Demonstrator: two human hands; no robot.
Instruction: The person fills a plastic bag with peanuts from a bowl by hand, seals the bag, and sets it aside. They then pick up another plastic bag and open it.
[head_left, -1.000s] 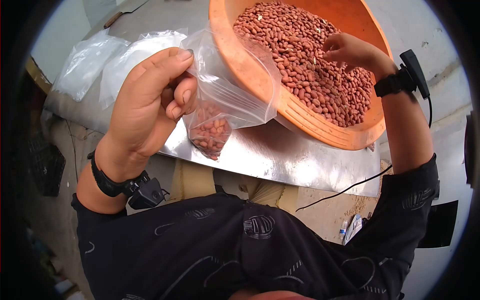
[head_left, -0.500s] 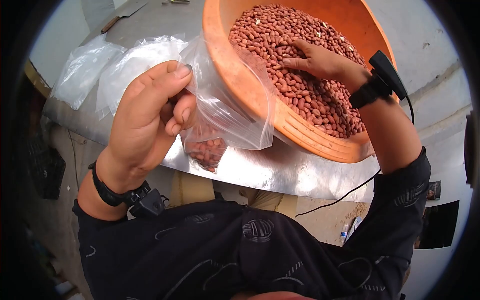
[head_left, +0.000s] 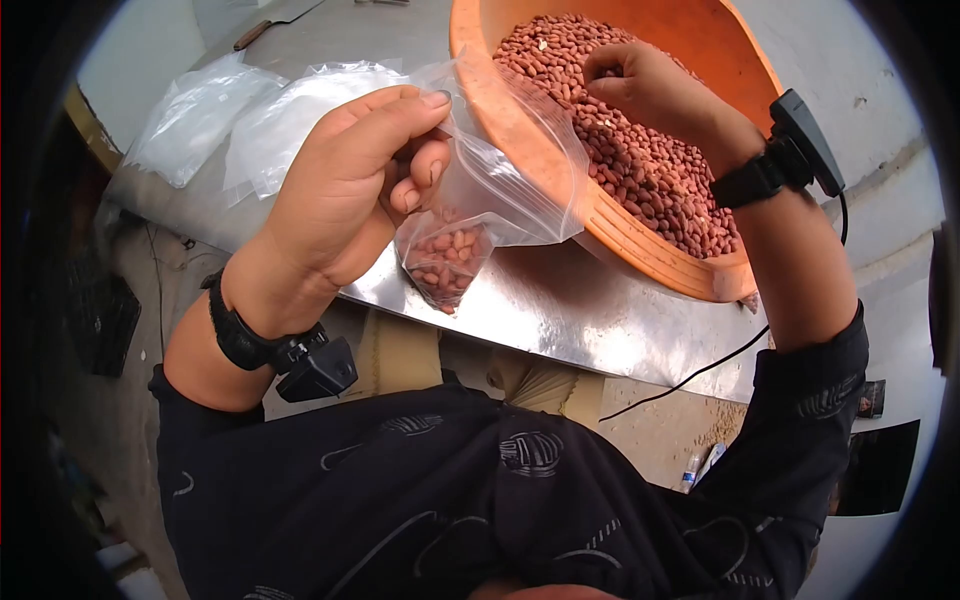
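A shiny metal table (head_left: 560, 320) runs across the view; an orange basin (head_left: 650, 255) sits on it at the right, tilted toward the person and heaped with red-brown peanuts (head_left: 650, 170); its near rim hangs close to the table's front edge. A pile of empty plastic bags (head_left: 200, 110) lies flat on the table at the left, well apart from the basin. The left hand (head_left: 340, 200) is raised over the table's front edge, just beside the basin's rim; its fingers (head_left: 400, 105) and thumb pinch one side of the mouth of a clear bag (head_left: 500, 190), which hangs open against the outside of the basin; a small load of peanuts fills the bag's bottom corner (head_left: 445, 260), just above the table. The right hand (head_left: 650, 90) is inside the basin, on the peanut heap; its fingers (head_left: 605, 70) are curled closed, and what they enclose is hidden. Each wrist wears a black strap with a small device (head_left: 315, 365).
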